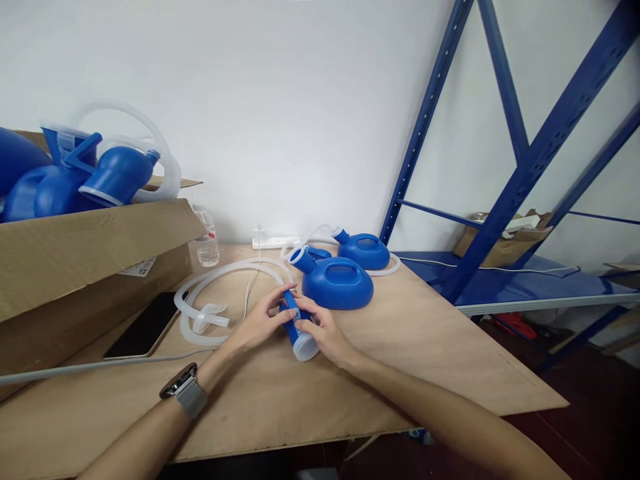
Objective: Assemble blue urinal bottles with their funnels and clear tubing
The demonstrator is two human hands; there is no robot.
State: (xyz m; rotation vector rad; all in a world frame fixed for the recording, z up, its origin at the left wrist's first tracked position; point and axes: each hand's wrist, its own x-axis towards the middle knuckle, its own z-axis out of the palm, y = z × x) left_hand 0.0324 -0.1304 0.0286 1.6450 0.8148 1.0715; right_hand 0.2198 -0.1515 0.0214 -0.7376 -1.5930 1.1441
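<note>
Between both hands is a blue plastic urinal funnel [291, 329] with a whitish rim, its wide end toward me. My left hand [267, 316] grips its left side, and my right hand [324, 333] closes around its right side, with both thumbs on top. A clear hose [240, 263] seems to run from behind the funnel and lies coiled to the left; my fingers hide the joint. Just beyond my hands stands a blue urinal bottle [338, 288] with a handle and slanted neck. Another blue bottle [365, 251] sits behind it.
At left a cardboard box [90, 233] holds several blue urinal parts [123, 170] and hose. A black phone [143, 325] and cable lie beside it. Against the wall are a water bottle [207, 237] and power strip [275, 243]. A blue metal shelf [500, 220] stands at right.
</note>
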